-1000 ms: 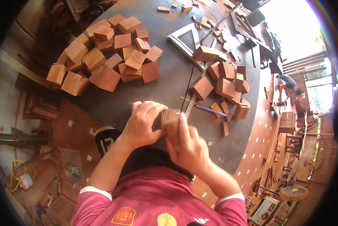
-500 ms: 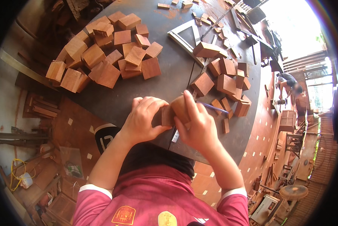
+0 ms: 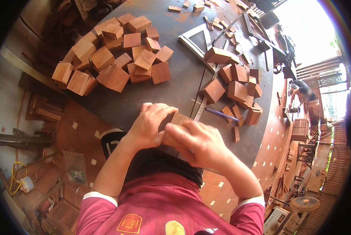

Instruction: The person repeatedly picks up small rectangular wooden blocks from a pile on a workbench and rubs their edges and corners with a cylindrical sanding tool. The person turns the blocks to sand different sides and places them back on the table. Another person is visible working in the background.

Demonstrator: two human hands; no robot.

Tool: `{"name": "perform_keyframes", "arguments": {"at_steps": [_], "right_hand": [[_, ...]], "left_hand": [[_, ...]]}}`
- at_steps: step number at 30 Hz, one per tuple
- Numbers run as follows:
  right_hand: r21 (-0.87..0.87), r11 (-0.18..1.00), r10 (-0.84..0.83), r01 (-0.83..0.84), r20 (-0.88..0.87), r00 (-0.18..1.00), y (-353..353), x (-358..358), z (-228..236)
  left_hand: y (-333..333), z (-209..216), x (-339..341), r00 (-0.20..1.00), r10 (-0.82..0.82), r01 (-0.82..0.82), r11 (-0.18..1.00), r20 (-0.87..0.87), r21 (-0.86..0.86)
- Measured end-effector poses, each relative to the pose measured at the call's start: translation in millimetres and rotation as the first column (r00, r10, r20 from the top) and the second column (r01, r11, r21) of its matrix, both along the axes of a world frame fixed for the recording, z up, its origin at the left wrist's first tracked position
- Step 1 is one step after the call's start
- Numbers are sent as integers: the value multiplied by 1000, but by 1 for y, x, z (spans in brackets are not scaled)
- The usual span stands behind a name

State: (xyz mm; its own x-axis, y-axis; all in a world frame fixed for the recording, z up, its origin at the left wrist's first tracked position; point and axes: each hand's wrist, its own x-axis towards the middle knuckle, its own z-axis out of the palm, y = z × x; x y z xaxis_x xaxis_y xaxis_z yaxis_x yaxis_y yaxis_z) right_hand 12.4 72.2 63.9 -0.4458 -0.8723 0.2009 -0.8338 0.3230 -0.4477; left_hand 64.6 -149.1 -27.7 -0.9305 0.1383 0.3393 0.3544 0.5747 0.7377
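Scene: A person at a dark worktable (image 3: 183, 90) grips a small wooden block (image 3: 174, 124) in both hands, at the table's near edge, close to the body.
Left hand: The left hand (image 3: 150, 123) curls over the block's left side and top, fingers pressed together on it.
Right hand: The right hand (image 3: 201, 143) wraps the right side, fingers closed on the wood, forefinger laid along its near face.
Block: Reddish-brown, square-cut, sharp-edged; probably stiff, dry and light enough for one hand, unlikely to slip or break. The underside is hidden, so its thickness is hard to judge.
Best hold: Likely across two opposite flat faces, clear of the corners.
Around: A pile of blocks (image 3: 113, 58) lies well apart at the far left; a looser cluster (image 3: 234, 86) sits to the right, near a steel ruler (image 3: 201, 109), a blue pencil (image 3: 222, 114) and a set square (image 3: 197, 41).
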Motion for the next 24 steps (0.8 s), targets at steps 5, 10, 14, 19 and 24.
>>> {"name": "perform_keyframes", "arguments": {"at_steps": [5,10,14,19,24], "right_hand": [[22,1000,-18,18,-26,999,-1,-16,4],[15,996,-86,87,-76,993,4,-31,0],[48,998,30,-28,-45,999,0,-13,2],[18,996,-85,87,-93,992,1,-32,-1],[-12,1000,2,-2,-8,1000,4,-23,-4]], "left_hand": [[-2,3,0,1000,-15,15,1000,4,9],[1,3,0,999,17,-16,1000,-37,21],[-1,-3,-2,999,-13,13,1000,-50,-8],[1,4,0,999,14,-14,1000,-40,3],[0,-4,1,1000,-9,9,1000,2,17]]}}
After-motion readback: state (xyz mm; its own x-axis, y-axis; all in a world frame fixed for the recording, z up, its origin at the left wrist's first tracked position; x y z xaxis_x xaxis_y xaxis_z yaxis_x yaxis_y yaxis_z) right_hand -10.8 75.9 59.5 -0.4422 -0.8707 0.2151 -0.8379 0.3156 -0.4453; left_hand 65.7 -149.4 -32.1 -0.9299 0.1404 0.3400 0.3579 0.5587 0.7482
